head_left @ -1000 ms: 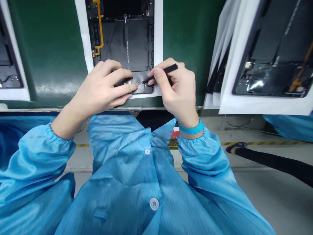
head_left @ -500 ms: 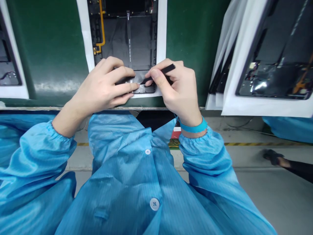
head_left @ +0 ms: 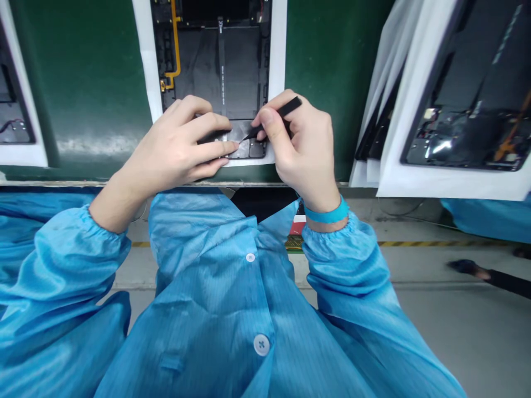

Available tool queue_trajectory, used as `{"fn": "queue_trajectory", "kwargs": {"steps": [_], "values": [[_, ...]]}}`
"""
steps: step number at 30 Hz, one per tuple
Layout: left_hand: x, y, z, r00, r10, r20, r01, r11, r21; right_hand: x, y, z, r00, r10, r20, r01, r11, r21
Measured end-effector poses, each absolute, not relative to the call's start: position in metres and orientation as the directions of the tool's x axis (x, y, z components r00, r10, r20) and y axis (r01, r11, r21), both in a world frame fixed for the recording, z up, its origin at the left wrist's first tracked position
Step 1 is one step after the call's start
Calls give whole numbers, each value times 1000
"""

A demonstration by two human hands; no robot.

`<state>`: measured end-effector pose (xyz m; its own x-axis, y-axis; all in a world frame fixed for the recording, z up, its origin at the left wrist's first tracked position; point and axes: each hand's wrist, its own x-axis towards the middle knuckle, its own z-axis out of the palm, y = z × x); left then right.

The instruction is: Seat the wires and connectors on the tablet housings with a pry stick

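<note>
An opened tablet-like device [head_left: 243,61], with a dark inner face and an orange ribbon cable [head_left: 176,41], lies before me. My left hand [head_left: 178,141] rests palm down over its lower left part. Its fingers are stretched out and apart, with the fingertips on the silvery area near the bottom edge. Pinched between the thumb and fingers of my right hand [head_left: 301,141] are black tweezers [head_left: 292,106], slanting down to the left. Their thin tip is beside my left index fingertip, over the silvery area. Whether the tip touches anything cannot be seen.
White sheet [head_left: 279,50] lies beneath the device on the green table [head_left: 332,50]. At right, another device [head_left: 464,110] sits on layered white sheets; at left, part of a third device [head_left: 14,110] shows. A person's foot [head_left: 462,266] is on the floor at right.
My right hand and the tweezers have shifted slightly up and right, so more of the thin tip shows. My left hand stays almost in place on the device.
</note>
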<state>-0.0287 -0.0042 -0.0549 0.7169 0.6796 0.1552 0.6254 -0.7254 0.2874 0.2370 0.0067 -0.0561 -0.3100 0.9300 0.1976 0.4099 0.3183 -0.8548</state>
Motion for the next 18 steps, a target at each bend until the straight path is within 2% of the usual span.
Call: {"fn": "queue_trajectory", "kwargs": {"steps": [7,18], "values": [[-27,-9,-54,724,662,196,637,-750,178,239,6,-61,-279,937,210,433,318,-844],[-19,6,-36,771,623,132,605,-781,156,239,6,-67,-221,949,223,340,290,-895]]}}
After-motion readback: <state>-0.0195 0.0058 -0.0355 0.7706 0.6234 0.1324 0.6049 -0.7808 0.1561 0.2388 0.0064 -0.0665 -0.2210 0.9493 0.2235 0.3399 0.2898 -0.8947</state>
